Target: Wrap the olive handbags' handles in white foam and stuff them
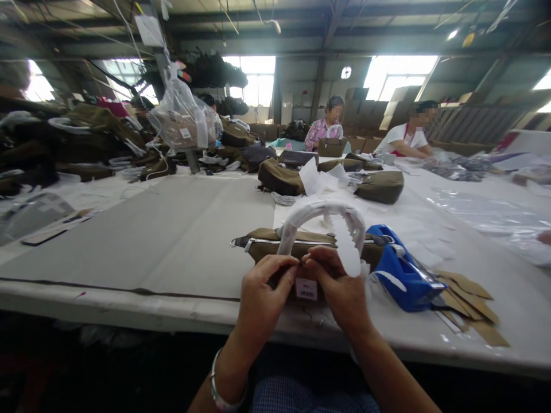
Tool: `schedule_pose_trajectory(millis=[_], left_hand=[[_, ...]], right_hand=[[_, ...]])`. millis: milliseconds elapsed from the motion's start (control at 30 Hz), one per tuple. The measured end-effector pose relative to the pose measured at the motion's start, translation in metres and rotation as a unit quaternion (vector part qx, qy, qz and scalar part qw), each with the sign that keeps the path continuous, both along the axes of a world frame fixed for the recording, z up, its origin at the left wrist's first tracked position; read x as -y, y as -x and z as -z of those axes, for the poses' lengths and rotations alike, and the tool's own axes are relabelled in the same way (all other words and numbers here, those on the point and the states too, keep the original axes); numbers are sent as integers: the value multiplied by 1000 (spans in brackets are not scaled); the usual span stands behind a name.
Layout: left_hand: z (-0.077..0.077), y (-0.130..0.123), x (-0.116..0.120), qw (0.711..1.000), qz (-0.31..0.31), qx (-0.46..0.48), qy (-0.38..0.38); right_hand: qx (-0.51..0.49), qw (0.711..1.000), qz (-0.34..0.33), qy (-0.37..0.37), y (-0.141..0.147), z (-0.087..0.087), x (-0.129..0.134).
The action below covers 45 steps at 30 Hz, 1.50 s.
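Left hand: pinching at the bag's front, cannot tell what;
Right hand: likewise;
Barcode label: before the bag;
Blue dispenser: bag's right end

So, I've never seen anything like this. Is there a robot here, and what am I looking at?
No robot: these are a person's bare left hand and right hand. The single picture comes from a camera on that person's head, looking forward and down. On the table before them is a brown zipped bag with a white-wrapped handle. The fingertips nearly meet in front of it, seemingly pinching something too small to make out, above a barcode label. To the right are a blue tape dispenser and brown strips. Farther back are other bags and co-workers.
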<state>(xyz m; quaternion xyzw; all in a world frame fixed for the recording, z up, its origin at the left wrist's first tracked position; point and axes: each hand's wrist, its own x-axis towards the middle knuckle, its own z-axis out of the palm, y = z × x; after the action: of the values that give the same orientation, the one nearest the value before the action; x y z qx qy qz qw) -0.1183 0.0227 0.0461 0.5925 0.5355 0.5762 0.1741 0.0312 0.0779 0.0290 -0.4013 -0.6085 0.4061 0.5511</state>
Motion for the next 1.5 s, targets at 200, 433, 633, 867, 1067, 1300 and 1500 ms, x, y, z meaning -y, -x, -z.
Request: schedule_pose_trajectory(millis=[200,433,633,867,1067,1300,1500], left_hand=[[0,0,0,1000,-12,0,6],[-1,-2,1,1000,1,20,19],[1,-1,1,1000,-14,18,18],[-2,-1,3,999,-7,20,26],[-1,-5,4,999,-21,37,32],[7,-9,-3,996,-26,85,31],[28,-4,10,993,-104,58,-7]], right_hand=[[-9,1000,8,-1,1,0,1],[7,1000,5,1,3,8,1],[-4,1000,11,12,2,7,1],[10,1000,20,-6,4,6,2],[43,997,25,-59,4,5,4],[76,990,20,-116,4,9,3],[173,971,65,-155,-7,16,12]])
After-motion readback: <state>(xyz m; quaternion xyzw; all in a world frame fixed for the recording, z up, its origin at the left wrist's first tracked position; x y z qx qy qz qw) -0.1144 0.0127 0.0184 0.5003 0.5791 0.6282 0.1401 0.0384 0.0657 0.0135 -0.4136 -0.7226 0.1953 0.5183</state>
